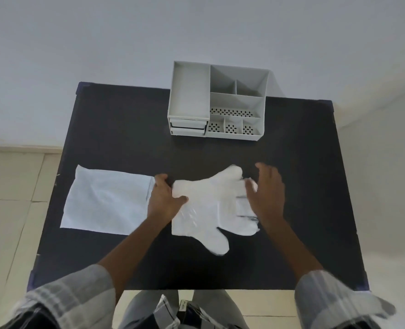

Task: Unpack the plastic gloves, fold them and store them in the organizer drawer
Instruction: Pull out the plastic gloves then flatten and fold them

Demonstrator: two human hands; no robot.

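1. The dark surface [125,143] carried everything and left you bare working room at the centre, which suited flattening thin film.
2. The white packaging sheet [106,200] lay flat on your left, just beside the gloves, presumably set aside so that it stayed clear of the folding.
3. The grey organizer [216,100] stood at the far edge, well apart from your hands; its drawers [188,127] at the lower left front appeared closed, so storing looked not yet begun.
4. The plastic gloves [211,205] lay spread flat at the centre, cuff to your left, fingers to your right.
5. Your left hand [164,200] pinched the cuff edge, apparently to anchor it.
6. Your right hand [268,193], fingers loosely spread, rested at the glove fingers; whether it gripped them could not be told.
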